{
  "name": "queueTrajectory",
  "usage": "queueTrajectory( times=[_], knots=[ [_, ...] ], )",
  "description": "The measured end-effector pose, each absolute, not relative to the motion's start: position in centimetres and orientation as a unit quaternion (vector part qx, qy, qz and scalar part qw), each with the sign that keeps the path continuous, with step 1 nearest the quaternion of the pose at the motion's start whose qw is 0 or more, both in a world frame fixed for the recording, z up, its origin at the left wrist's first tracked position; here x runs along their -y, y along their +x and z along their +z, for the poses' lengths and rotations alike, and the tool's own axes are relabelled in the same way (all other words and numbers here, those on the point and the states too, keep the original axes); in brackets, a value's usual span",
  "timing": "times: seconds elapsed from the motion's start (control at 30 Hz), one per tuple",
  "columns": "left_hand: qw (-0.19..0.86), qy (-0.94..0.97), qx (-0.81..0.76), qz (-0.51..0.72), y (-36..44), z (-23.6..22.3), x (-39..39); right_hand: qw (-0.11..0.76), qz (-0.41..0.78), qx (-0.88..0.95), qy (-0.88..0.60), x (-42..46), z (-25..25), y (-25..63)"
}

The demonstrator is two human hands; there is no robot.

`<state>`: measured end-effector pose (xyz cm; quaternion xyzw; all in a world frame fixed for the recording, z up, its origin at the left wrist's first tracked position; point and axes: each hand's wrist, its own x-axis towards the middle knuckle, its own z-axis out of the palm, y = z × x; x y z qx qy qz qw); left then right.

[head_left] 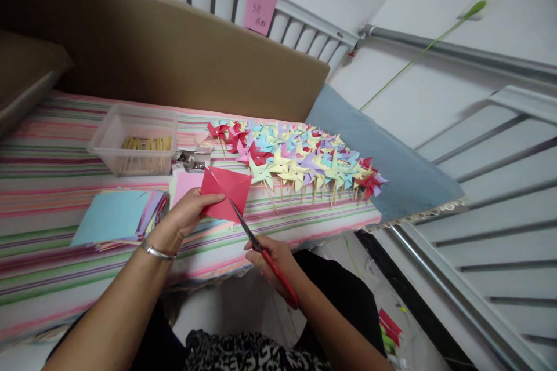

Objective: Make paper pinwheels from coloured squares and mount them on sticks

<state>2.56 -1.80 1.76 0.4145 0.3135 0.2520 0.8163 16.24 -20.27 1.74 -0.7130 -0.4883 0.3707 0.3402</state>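
Note:
My left hand (196, 208) pinches the left edge of a red paper square (237, 186), its thumb lying on top. Cuts or creases run in from the square's upper corners. In my right hand (270, 261) is a pair of scissors (244, 226) with red handles. The blades look closed or nearly so, and their tips lie over the lower part of the red paper. Below the paper, a pink sheet (187, 184) shows on the striped cloth. Many finished paper pinwheels (296, 165) on wooden sticks lie massed just beyond the paper, to the right.
A clear plastic box (130, 145) holds short wooden sticks (148, 144). A stack of coloured paper squares (114, 215) lies left of my forearm. Small metal parts (194, 159) sit beside the box. A cardboard panel (195, 61) stands behind, and a white railing (491, 214) rises at right.

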Motion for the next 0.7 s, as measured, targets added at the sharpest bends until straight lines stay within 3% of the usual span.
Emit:
queueTrajectory(
  times=[0.7],
  knots=[
    [0.803, 0.441, -0.320, 0.242, 2.65, 1.33, 1.66, 0.320, 0.346, 0.494, -0.731, 20.40, 1.90, 15.94]
  ],
)
